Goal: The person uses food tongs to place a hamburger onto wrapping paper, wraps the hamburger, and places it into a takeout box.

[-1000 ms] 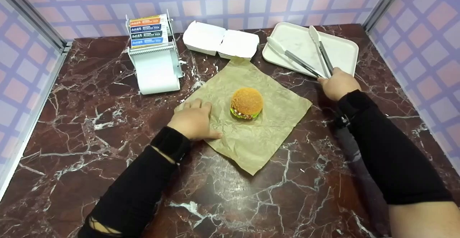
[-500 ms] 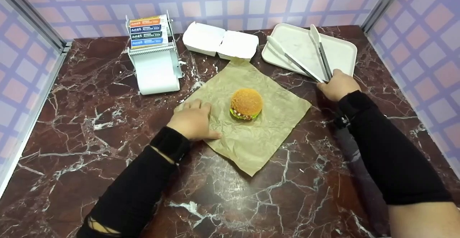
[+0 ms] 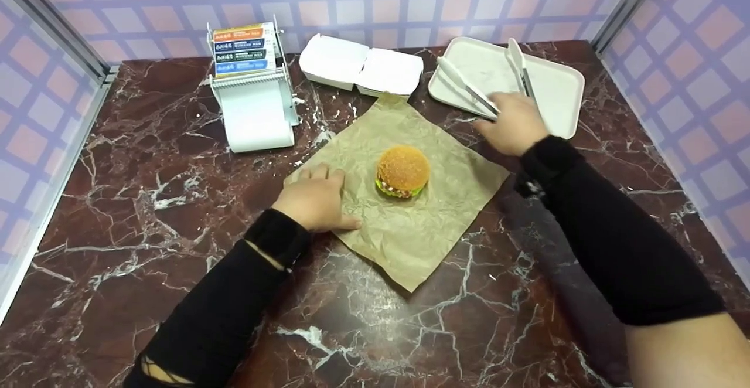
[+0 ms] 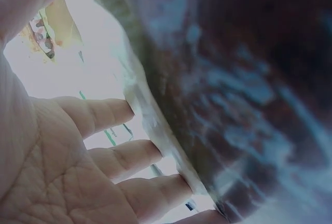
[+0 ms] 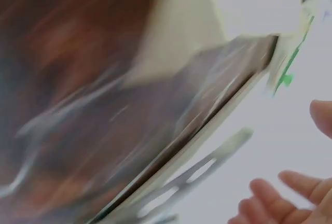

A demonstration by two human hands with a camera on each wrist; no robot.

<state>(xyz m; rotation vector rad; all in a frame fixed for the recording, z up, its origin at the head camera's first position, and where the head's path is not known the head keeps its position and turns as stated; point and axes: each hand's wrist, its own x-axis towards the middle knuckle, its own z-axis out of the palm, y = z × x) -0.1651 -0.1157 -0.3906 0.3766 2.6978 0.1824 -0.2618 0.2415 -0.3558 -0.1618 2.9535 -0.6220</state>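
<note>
A hamburger [image 3: 403,171] with a crumbed-looking bun sits at the middle of a brown paper sheet [image 3: 410,235]. My left hand [image 3: 313,197] rests on the sheet's left corner, fingers straight. In the left wrist view those fingers [image 4: 124,159] lie along the paper's edge. A pair of tongs [image 3: 459,78] with pale tips lies spread on a white tray [image 3: 562,101]. Over the tray's front edge is my right hand [image 3: 515,124], hiding the handle end of the tongs. In the right wrist view its fingers [image 5: 267,195] are extended, apart from the tongs [image 5: 223,151].
An opened white box [image 3: 389,71] stands behind the paper sheet. A dispenser [image 3: 290,92] at the back left carries a white roll [image 3: 258,124] and coloured labels. Checked walls bound the marble-patterned table [image 3: 363,317] at the back and sides.
My right hand has let go of the tongs and moved left, toward the paper. The tongs stay on the tray. My left hand has hardly moved.
</note>
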